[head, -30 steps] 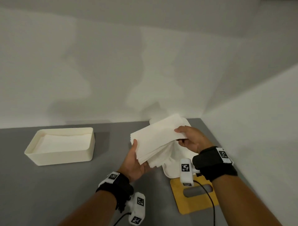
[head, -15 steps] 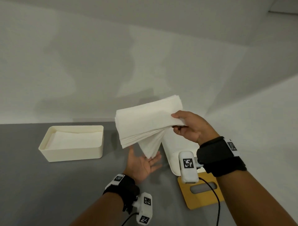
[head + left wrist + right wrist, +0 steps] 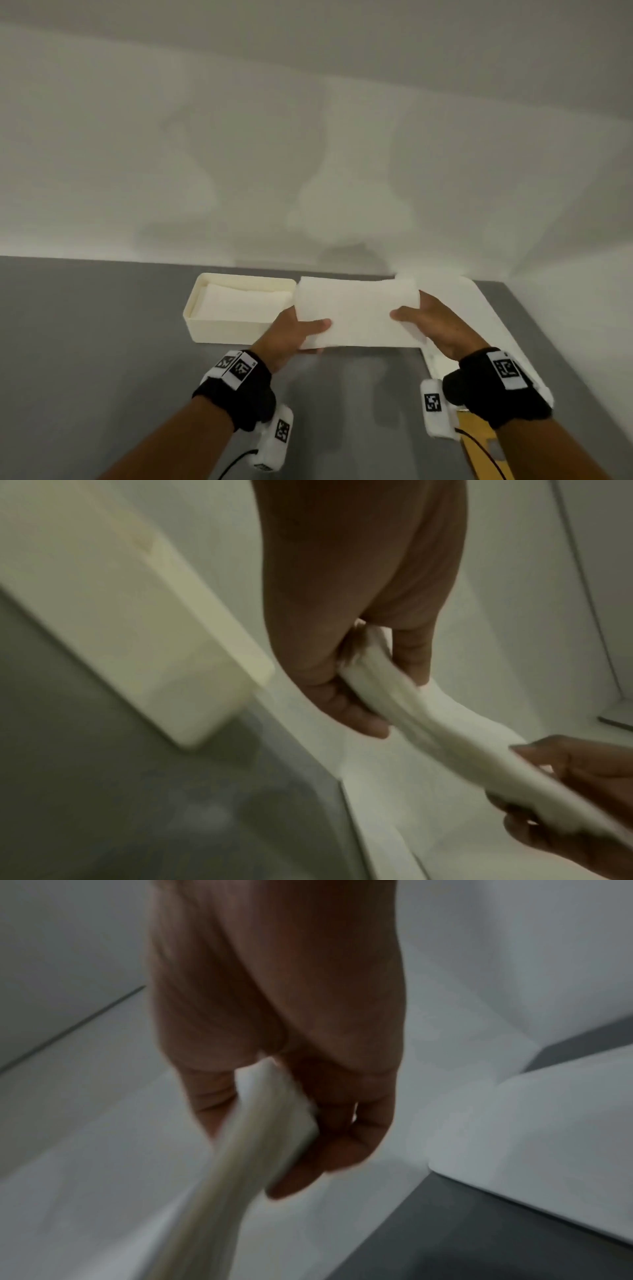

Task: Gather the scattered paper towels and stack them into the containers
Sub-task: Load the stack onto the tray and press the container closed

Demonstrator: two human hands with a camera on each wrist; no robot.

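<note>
A thick stack of white paper towels [image 3: 359, 311] hangs level above the grey table, held at both ends. My left hand [image 3: 301, 329] grips its left end with the thumb on top; in the left wrist view the left hand [image 3: 363, 691] pinches the stack [image 3: 428, 729] between thumb and fingers. My right hand [image 3: 414, 317] grips the right end, and the right wrist view shows the right hand [image 3: 291, 1123] curled round the stack's edge [image 3: 257, 1137]. A cream container [image 3: 219, 329] holding paper towels [image 3: 239, 301] stands just left of the stack.
A second white container [image 3: 486, 315] lies at the right under my right hand, beside the wall corner. A yellow wooden lid [image 3: 479, 445] lies near the table's front right. Bare grey table [image 3: 85, 342] stretches to the left.
My left hand, which hung open below the stack, now grips its left end. The stack came down from a raised tilt to level, close beside the cream container.
</note>
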